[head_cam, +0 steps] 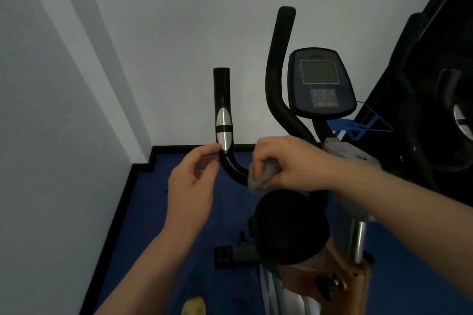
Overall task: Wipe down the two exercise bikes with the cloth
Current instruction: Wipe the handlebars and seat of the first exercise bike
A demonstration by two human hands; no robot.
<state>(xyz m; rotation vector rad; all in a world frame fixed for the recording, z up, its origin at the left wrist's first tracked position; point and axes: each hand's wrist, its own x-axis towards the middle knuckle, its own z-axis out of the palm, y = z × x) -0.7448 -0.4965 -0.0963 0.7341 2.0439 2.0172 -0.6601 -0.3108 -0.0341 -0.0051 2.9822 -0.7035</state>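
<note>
The crumpled grey cloth was bunched round the low bend of the black curved handlebar, whose long axis rose upright (silver sensor plates facing the camera). The right hand gripped it, fingers clamped; the left hand hovered beside, fingers loosely apart.

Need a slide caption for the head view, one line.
Right hand wipes the black curved handlebar with a grey cloth; left hand touches its silver pulse sensor.

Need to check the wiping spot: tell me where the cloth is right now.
In the head view the grey cloth sits just right of centre, gripped by the right hand against the lower bend of the left handlebar, just above the black seat.
</note>
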